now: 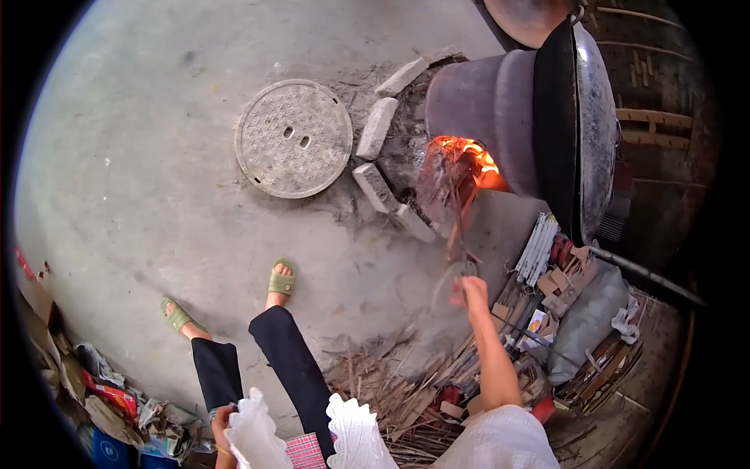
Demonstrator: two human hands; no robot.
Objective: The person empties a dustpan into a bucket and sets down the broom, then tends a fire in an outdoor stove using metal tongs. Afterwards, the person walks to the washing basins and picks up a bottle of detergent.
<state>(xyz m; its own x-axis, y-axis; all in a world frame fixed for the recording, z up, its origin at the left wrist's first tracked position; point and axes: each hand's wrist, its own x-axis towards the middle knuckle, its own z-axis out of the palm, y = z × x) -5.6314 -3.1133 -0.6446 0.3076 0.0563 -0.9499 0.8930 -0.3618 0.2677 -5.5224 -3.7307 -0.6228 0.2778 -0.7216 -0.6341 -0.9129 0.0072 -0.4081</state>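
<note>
My right hand (471,294) is closed around the handles of what look like metal fire tongs (442,283), blurred by motion. Their thin dark shaft reaches toward the mouth of a stove (476,90), where orange flames (488,173) and glowing sticks show. On top of that round metal stove sits a large black wok (556,117) with a shiny lid (595,117). Low in the view, my left hand (223,428) rests by my dark trouser leg, partly hidden by white lace-edged cloth; its fingers do not show clearly.
Pale bricks (377,129) stand around the ash before the stove. A round manhole cover (294,139) lies in the concrete floor. Split firewood (414,399) is heaped beside my right arm, near a grey sack (590,320). Cardboard and bags (117,402) are piled at lower left.
</note>
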